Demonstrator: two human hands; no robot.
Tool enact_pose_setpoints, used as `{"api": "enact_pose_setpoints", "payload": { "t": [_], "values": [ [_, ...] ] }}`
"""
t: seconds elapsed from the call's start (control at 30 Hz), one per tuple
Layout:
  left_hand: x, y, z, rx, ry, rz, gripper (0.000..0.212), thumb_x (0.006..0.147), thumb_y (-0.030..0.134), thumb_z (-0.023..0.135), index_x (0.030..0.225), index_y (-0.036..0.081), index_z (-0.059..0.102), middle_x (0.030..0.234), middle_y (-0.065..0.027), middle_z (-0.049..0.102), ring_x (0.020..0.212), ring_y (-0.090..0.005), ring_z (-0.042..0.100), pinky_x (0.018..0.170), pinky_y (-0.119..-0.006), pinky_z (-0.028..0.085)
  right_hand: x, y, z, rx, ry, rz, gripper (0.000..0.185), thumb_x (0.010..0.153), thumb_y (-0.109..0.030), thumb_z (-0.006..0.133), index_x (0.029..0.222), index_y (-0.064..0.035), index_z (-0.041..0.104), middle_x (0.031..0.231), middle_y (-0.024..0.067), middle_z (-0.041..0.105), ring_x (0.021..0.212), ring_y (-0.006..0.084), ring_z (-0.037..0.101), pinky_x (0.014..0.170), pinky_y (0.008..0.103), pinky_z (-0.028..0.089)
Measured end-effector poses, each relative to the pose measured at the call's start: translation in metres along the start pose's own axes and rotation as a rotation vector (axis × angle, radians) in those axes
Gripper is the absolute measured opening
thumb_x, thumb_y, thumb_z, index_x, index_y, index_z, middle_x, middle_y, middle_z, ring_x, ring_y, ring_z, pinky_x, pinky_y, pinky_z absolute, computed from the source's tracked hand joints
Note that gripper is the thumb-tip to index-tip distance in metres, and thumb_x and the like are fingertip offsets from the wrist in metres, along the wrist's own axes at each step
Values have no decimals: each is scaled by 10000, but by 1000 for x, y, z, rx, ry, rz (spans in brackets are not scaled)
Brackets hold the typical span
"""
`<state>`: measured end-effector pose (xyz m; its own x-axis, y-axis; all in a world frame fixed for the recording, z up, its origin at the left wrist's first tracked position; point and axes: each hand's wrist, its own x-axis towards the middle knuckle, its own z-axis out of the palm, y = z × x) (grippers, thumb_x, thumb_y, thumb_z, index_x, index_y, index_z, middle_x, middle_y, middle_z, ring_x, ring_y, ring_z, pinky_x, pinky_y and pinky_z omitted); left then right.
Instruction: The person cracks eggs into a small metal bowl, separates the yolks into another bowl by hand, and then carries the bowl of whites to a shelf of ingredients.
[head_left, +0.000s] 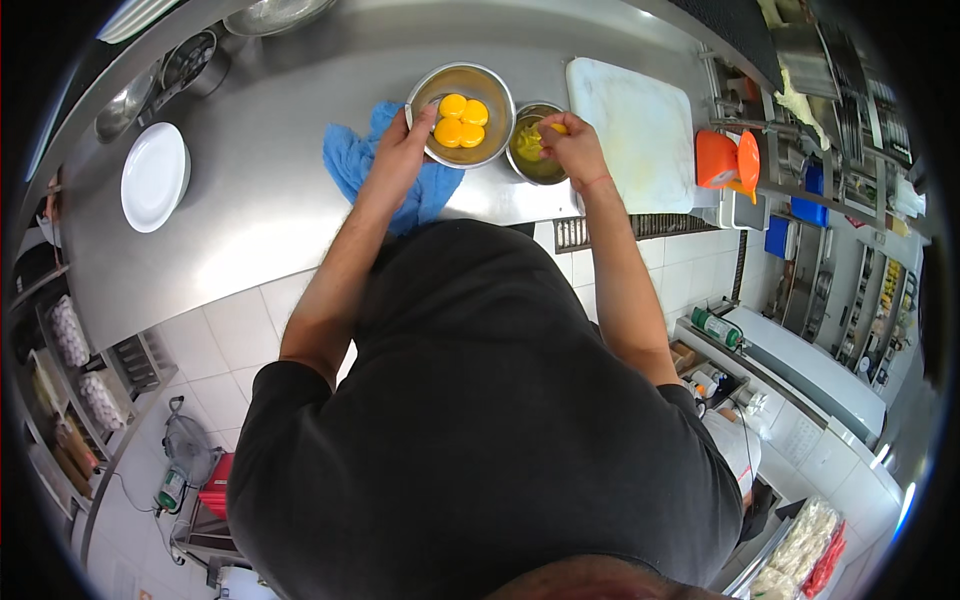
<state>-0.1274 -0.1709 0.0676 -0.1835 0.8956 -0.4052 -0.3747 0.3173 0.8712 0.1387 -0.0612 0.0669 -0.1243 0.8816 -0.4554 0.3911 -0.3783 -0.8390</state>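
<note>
My left hand (406, 144) grips the left rim of a steel mixing bowl (501, 90), its thumb over the edge. Several whole egg yolks (463, 120) lie together in that bowl. Close to its right stands a smaller steel bowl (550, 180) with clear, yellowish egg white (529, 142) in it. Over this bowl is my right hand (574, 142), its fingers closed around an egg yolk (559, 128) that shows between them. A crumpled blue cloth (437, 191) lies on the steel counter (262, 172), partly beneath my left hand and the larger bowl.
A white cutting board (637, 135) lies right of the bowls, with an orange kitchen scale (716, 159) beyond it. White oval dishes (155, 178) stand at the left; pans (199, 64) are at the back left. Behind, at the lower right, is part of another person (731, 442).
</note>
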Motion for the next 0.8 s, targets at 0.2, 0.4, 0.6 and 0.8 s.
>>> {"api": "enact_pose_setpoints", "payload": {
  "t": [0.2, 0.4, 0.6, 0.8],
  "values": [
    [1, -2, 0, -54, -16, 24, 516, 1095, 437, 549, 1408, 26, 546, 1228, -92, 673, 1063, -152, 666, 856, -311, 565, -14, -26, -12, -170, -8, -62, 129, 950, -82, 680, 1030, 18, 698, 886, 65, 685, 758, 120, 656, 675, 273, 587],
    [0, 0, -5, -26, -4, -1, 522, 1098, 430, 544, 1423, 21, 525, 1258, -97, 658, 1081, -149, 660, 852, -305, 566, -29, -50, -21, -419, 18, -114, 133, 926, -97, 691, 994, 14, 715, 828, 82, 719, 645, 131, 669, 650, 278, 560],
    [1, -4, -7, -42, 10, -5, 513, 1100, 421, 543, 1416, 17, 530, 1228, -96, 668, 1060, -143, 663, 833, -296, 568, -39, -71, -30, -431, -45, -136, 119, 953, -91, 687, 1000, 16, 707, 830, 55, 706, 647, 125, 650, 667, 257, 550],
    [0, -4, -6, -69, 4, 3, 513, 1098, 422, 546, 1410, 14, 541, 1221, -90, 672, 1049, -140, 666, 830, -293, 567, -33, -71, -37, 77, -121, -18, 120, 1022, -63, 635, 1102, 4, 694, 952, 42, 694, 827, 126, 669, 772, 279, 595]
  ]
}}
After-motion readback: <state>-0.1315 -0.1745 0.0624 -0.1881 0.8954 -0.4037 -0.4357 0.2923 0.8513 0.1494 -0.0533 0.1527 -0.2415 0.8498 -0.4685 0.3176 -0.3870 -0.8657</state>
